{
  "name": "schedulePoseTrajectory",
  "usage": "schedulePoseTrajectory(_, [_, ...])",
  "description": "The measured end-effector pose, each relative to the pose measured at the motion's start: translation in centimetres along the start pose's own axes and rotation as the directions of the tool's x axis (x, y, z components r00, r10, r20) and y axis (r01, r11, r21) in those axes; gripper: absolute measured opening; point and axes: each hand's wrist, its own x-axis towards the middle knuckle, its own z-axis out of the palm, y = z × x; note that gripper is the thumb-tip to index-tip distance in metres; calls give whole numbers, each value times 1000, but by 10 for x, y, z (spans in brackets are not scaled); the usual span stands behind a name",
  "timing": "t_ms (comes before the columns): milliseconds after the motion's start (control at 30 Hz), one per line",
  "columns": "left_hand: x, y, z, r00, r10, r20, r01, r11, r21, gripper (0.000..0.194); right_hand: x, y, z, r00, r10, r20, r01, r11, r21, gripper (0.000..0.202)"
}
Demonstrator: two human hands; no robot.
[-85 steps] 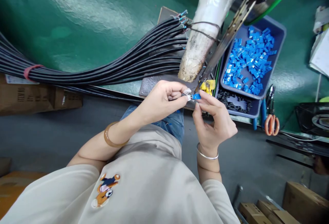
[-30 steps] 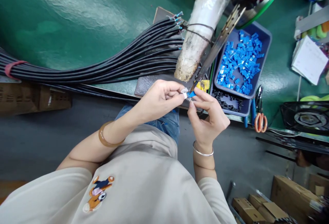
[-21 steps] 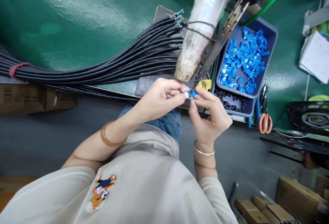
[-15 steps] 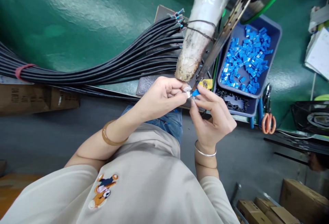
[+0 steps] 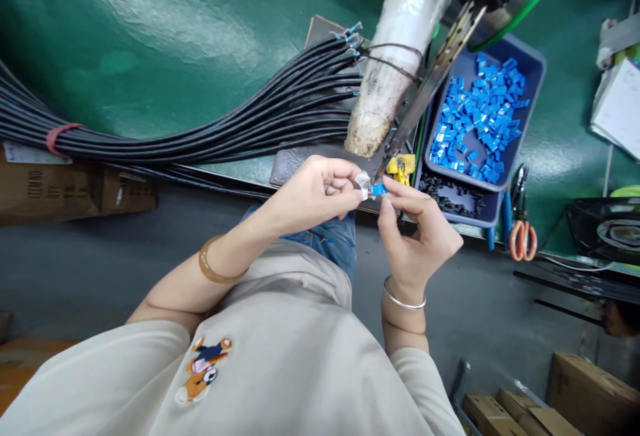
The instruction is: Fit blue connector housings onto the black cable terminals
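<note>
At the far left a red tie (image 5: pixel 61 139) rings the cables (image 5: pixel 200 146), which sweep across the bench (image 5: pixel 160 29) and fan out on a dark board (image 5: pixel 286 168). The stripped ends (image 5: pixel 354 35) at the top of the fan show thin coloured wires and no connector, so those look not yet done; the tips lower down are partly hidden.

Nearer the person, the left hand (image 5: pixel 320 189) pinches a white sleeve (image 5: pixel 364 184) between thumb and forefinger, the other fingers curled in. Short wires run from it to the connector (image 5: pixel 379 189), a small blue piece between the two hands, just below the tip of a metal bar (image 5: pixel 425 99). The wires meet its left end, so this one seems well along, though whether they are fully seated cannot be told.

The right hand (image 5: pixel 420 229) has thumb and forefinger tips together at the connector's right end; how firmly they grip is unclear. Beyond, the tray (image 5: pixel 538 89) holds many loose blue pieces (image 5: pixel 480 116), apparently unused, so plenty seems left. Scissors (image 5: pixel 523 241) lie at its right.
</note>
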Motion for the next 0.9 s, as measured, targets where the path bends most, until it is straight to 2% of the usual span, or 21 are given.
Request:
schedulePoseTrajectory(67, [-1,0,0,1000,5,11,-5,1000,8,4,1,-1,-3,1000,20,-12,-20,1000,-6,13])
schedulePoseTrajectory(167, [-3,-1,0,999,40,36,-41,999,34,6,2,-4,-6,998,-27,-48,22,993,-112,22])
schedulePoseTrajectory(267, [-5,-3,0,995,97,36,-100,992,75,7,0,-8,-4,998,-48,45,53,989,-136,20])
schedulePoseTrajectory(400, [-7,-5,1,991,136,15,-137,987,84,11,-6,-9,1,981,140,132,-143,989,19,4])
schedulePoseTrajectory(467, [-8,-5,2,990,141,-8,-140,986,85,12,-10,-7,1,978,205,30,-206,975,76,3])
schedulePoseTrajectory(500, [-8,-5,3,989,145,-27,-142,986,91,13,-11,-6,1,975,205,-85,-196,975,103,4])
schedulePoseTrajectory(567, [-8,-5,4,986,155,-64,-147,983,107,14,-12,-4,0,936,153,-318,-108,982,155,14])
schedulePoseTrajectory(633, [-8,-5,5,983,161,-86,-150,981,122,16,-11,-1,0,913,103,-395,-28,981,192,26])
schedulePoseTrajectory(700, [-6,-4,6,982,158,-100,-146,981,126,16,-11,1,1,936,74,-345,-15,985,172,29])
schedulePoseTrajectory(767, [-4,-4,6,983,147,-111,-134,984,115,16,-11,3,4,965,48,-257,-20,994,110,25])
schedulePoseTrajectory(900, [0,-5,5,989,100,-108,-94,994,58,17,-9,7,11,989,-73,-126,75,997,12,18])
